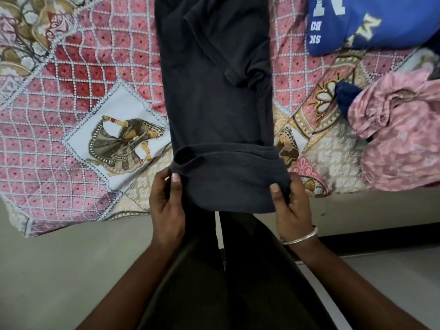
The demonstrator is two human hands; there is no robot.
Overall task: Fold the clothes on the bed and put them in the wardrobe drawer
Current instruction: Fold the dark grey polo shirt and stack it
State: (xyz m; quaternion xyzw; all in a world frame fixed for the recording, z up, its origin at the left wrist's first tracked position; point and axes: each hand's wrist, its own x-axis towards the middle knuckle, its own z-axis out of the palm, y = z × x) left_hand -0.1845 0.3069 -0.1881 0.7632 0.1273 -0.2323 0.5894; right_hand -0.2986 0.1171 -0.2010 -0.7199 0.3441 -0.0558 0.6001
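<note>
Garment: dark T-shirt (219, 103) lies lengthwise on the bed (78, 75), sides folded in, near hem rolled up off the near edge.
Left hand (166, 206): fingers pinch the near-left corner of the hem, thumb on top.
Right hand (291, 206): fingers pinch the near-right corner likewise.
Step, as judged: carrying the hem to the far end; keep both corners level and taut.
Waiting: blue shirt (371, 22) far right, pink garment (400, 139) right.
</note>
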